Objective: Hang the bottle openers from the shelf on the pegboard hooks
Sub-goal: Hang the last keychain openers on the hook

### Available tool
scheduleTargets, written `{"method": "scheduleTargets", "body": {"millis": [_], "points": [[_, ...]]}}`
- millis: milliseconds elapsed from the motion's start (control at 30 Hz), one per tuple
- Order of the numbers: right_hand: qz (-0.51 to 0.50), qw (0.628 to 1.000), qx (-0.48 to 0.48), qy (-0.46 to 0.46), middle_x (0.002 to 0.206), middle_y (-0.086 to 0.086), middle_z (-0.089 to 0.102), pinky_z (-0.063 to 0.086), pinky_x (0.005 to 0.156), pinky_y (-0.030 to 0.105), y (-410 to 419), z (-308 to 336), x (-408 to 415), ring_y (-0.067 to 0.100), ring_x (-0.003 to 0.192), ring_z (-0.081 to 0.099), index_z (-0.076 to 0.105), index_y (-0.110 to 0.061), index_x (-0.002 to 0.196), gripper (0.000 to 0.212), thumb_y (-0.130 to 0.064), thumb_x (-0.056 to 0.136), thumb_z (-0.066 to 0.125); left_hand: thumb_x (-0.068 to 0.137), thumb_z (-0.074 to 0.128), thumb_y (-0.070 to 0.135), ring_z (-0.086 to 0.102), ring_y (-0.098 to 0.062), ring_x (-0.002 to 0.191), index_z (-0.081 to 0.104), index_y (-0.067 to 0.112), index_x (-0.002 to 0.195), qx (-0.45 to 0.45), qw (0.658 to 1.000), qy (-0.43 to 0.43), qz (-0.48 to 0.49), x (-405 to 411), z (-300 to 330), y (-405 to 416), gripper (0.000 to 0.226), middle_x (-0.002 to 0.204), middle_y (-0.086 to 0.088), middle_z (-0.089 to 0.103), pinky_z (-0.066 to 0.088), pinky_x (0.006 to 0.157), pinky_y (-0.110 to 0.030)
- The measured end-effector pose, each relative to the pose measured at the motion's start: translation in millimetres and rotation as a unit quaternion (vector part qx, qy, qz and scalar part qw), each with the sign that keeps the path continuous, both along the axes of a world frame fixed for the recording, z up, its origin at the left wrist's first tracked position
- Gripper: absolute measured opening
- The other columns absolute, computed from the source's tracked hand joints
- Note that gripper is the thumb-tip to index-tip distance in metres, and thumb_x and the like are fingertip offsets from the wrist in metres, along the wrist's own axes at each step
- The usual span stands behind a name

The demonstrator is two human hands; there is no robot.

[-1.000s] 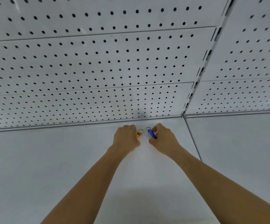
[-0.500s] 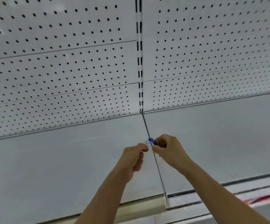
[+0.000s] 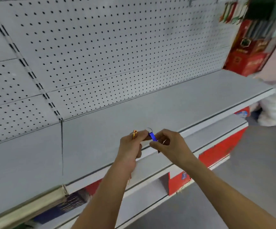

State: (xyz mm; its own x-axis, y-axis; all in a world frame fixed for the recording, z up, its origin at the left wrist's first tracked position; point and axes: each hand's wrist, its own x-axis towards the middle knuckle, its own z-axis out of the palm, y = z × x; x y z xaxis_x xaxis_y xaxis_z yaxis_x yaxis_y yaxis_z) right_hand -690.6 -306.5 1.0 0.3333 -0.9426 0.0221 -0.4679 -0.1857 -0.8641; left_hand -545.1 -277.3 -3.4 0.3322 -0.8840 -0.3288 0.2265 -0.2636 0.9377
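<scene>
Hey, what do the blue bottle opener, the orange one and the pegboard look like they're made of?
Blue bottle opener: likely anodised metal, judging by its vivid glossy sheen and thin wire ring. Orange bottle opener: probably the same, with a bright metallic glint; mostly hidden in the left hand. Pegboard: looks like painted sheet metal, matte grey with regular punched holes.

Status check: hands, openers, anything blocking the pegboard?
Left hand shut on orange bottle opener. Right hand pinching blue bottle opener, key ring up. Both held above the shelf. Pegboard unobstructed; no hooks in view.
</scene>
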Motion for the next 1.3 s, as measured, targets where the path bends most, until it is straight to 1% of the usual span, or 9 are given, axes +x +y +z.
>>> {"method": "scheduleTargets", "body": {"millis": [67, 167, 267, 367, 633, 800, 1000, 1167, 1300], "points": [[-0.016, 0.999, 0.005, -0.046, 0.073, 0.006, 0.068, 0.049, 0.057, 0.027, -10.4, 6.5, -28.4, 0.015, 0.060, 0.060, 0.066, -0.014, 0.084, 0.010, -0.022, 0.089, 0.064, 0.083, 0.069, 0.023, 0.022, -0.012, 0.042, 0.077, 0.013, 0.080, -0.023, 0.999, -0.036, -0.028, -25.3, 8.8, -14.0, 0.013, 0.082, -0.011, 0.065, 0.016, 0.045, -0.024], [-0.059, 0.994, 0.015, -0.091, 0.077, 0.008, 0.066, 0.041, 0.049, 0.011, -31.4, 18.0, -63.9, 0.005, 0.054, 0.056, 0.067, -0.007, 0.089, 0.018, -0.017, 0.096, 0.054, 0.084, 0.067, 0.025, 0.023, -0.014, 0.046, 0.076, 0.016, 0.075, -0.049, 0.992, -0.097, -0.070, -56.1, 21.9, -36.5, 0.015, 0.058, 0.000, 0.053, 0.019, 0.047, -0.026], [-0.080, 0.989, 0.020, -0.125, 0.080, 0.008, 0.067, 0.043, 0.053, 0.017, -55.7, 26.4, -93.4, 0.009, 0.058, 0.058, 0.067, -0.008, 0.089, 0.017, -0.018, 0.095, 0.055, 0.086, 0.066, 0.032, 0.023, -0.015, 0.049, 0.076, 0.015, 0.081, -0.072, 0.981, -0.148, -0.100, -83.2, 33.1, -59.3, 0.020, 0.050, 0.003, 0.034, 0.023, 0.048, -0.026], [-0.080, 0.987, 0.017, -0.136, 0.077, 0.004, 0.068, 0.045, 0.054, 0.022, -85.6, 32.0, -118.4, 0.007, 0.058, 0.059, 0.069, -0.010, 0.086, 0.015, -0.016, 0.093, 0.058, 0.089, 0.064, 0.031, 0.024, -0.013, 0.049, 0.075, 0.011, 0.088, -0.094, 0.972, -0.177, -0.119, -107.5, 40.9, -85.4, 0.023, 0.041, 0.013, 0.043, 0.025, 0.047, -0.023], [-0.055, 0.990, 0.015, -0.132, 0.067, 0.002, 0.066, 0.045, 0.055, 0.025, -188.5, 52.4, -174.0, 0.007, 0.057, 0.057, 0.070, -0.008, 0.082, 0.015, -0.012, 0.092, 0.059, 0.093, 0.060, 0.028, 0.027, -0.010, 0.046, 0.074, 0.012, 0.090, -0.117, 0.963, -0.195, -0.143, -163.5, 54.9, -182.3, 0.022, 0.041, 0.015, 0.047, 0.026, 0.048, -0.022], [-0.062, 0.987, -0.049, -0.141, 0.067, -0.001, 0.065, 0.044, 0.054, 0.016, -252.7, 78.3, -211.9, 0.005, 0.055, 0.056, 0.068, -0.006, 0.082, 0.014, -0.009, 0.092, 0.058, 0.091, 0.061, 0.028, 0.027, -0.012, 0.046, 0.073, 0.016, 0.089, -0.120, 0.974, -0.145, -0.123, -193.4, 67.6, -249.6, 0.018, 0.070, 0.001, 0.069, 0.025, 0.046, -0.024], [-0.067, 0.968, -0.135, -0.200, 0.058, -0.010, 0.062, 0.043, 0.053, 0.014, -310.8, 116.2, -242.7, 0.004, 0.052, 0.054, 0.066, -0.007, 0.078, 0.015, -0.006, 0.092, 0.058, 0.091, 0.060, 0.024, 0.028, -0.011, 0.045, 0.058, 0.014, 0.082, -0.094, 0.984, -0.109, -0.106, -219.4, 86.0, -298.7, 0.014, 0.068, -0.002, 0.055, 0.025, 0.044, -0.022], [-0.021, 0.948, -0.191, -0.252, 0.065, -0.001, 0.063, 0.044, 0.053, 0.016, -345.5, 158.9, -253.1, 0.006, 0.055, 0.054, 0.066, -0.005, 0.079, 0.014, -0.007, 0.091, 0.059, 0.094, 0.052, 0.027, 0.025, -0.013, 0.048, 0.052, 0.013, 0.093, -0.088, 0.990, -0.094, -0.059, -231.0, 109.0, -322.2, 0.015, 0.065, 0.001, 0.052, 0.021, 0.043, -0.022], [0.023, 0.935, -0.213, -0.284, 0.064, 0.000, 0.062, 0.044, 0.053, 0.016, -367.4, 192.1, -261.1, 0.007, 0.054, 0.054, 0.065, -0.003, 0.080, 0.013, -0.006, 0.091, 0.059, 0.096, 0.043, 0.026, 0.028, -0.012, 0.045, 0.054, 0.013, 0.091, -0.088, 0.994, -0.059, 0.000, -244.9, 125.0, -330.8, 0.017, 0.065, -0.001, 0.050, 0.020, 0.042, -0.021]]}}
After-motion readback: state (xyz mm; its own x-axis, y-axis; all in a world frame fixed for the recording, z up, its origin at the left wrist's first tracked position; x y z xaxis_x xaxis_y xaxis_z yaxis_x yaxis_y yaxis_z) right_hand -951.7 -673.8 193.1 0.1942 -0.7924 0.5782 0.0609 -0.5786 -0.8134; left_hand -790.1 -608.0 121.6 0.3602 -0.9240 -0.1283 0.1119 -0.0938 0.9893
